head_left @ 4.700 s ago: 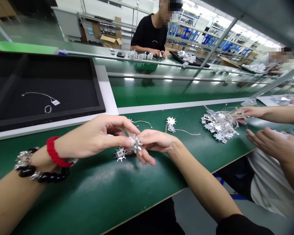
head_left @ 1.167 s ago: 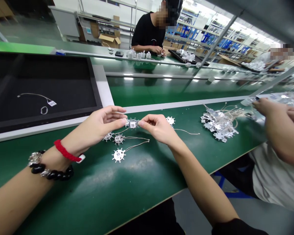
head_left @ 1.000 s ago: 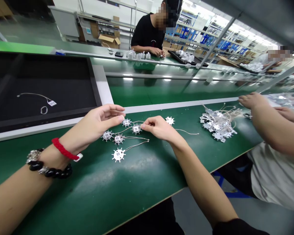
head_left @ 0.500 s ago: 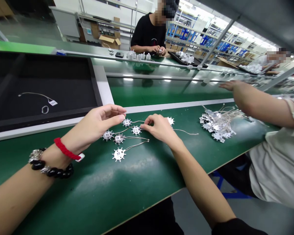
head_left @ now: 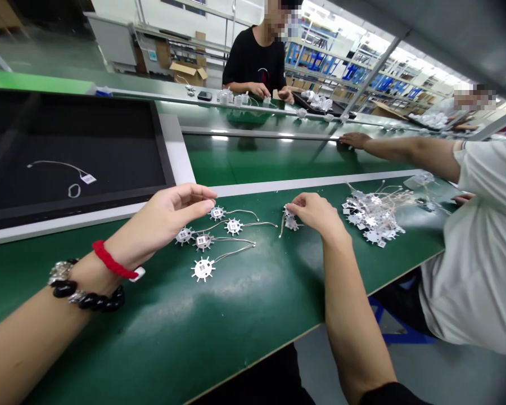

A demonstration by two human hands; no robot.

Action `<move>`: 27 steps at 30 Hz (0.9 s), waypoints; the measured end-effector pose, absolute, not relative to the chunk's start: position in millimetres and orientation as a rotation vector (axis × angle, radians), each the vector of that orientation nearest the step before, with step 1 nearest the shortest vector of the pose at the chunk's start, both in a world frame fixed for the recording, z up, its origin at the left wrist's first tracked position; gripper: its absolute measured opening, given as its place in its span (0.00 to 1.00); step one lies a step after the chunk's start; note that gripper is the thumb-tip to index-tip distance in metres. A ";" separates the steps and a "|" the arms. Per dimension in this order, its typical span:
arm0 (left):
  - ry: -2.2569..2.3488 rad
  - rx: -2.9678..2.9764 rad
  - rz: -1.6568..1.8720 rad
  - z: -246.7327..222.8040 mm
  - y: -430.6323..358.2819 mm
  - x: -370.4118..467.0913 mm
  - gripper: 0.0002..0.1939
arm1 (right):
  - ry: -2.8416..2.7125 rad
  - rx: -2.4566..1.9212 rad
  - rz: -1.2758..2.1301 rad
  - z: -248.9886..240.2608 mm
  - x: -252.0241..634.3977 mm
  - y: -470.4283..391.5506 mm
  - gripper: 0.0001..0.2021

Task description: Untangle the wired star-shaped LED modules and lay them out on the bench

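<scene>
Several white gear-shaped boards with thin wires lie on the green table; the nearest one (head_left: 203, 269) is flat, its wires pointing right. My left hand (head_left: 175, 211), with a red band and beads at the wrist, hovers at the left of this group, its fingers apart and nothing between them. Farther right, my right hand (head_left: 314, 211) pinches another gear-shaped board (head_left: 291, 220) at its upper edge, and a wire hangs down on its left. A large pile of the same boards (head_left: 373, 216) lies right of my right hand.
A black tray (head_left: 167, 160) at the left holds a wired tag and a small loop. On the right, a person in a white shirt (head_left: 484, 225) reaches an arm over the table. Across the table, a person in black (head_left: 255, 59) handles small clear parts.
My right hand has moved right, from the group of boards to the single board, and now pinches it. The neighbour's arm has shifted left, and the hands across the table have parted.
</scene>
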State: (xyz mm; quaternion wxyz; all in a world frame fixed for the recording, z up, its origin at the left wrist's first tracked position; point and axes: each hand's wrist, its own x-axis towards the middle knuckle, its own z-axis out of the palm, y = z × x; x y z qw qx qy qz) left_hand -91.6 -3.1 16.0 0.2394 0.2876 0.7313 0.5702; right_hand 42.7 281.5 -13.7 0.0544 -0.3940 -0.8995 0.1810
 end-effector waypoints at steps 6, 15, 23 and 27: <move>1.980 0.808 1.556 13.4 -1.5 -89.6 0.14 | -2.579 -0.918 0.781 -10.1 38.8 277.8 0.06; 1.814 0.794 1.480 3.0 2.6 -86.6 0.24 | -2.042 -0.133 1.605 -9.2 20.5 229.4 0.15; 1.706 0.680 1.454 -12.5 3.0 -84.7 0.42 | -1.802 0.006 2.027 -12.4 18.0 194.4 0.19; 1.587 0.648 1.450 -7.0 2.9 -83.6 0.36 | -1.775 -0.039 2.109 -12.1 17.9 189.8 0.20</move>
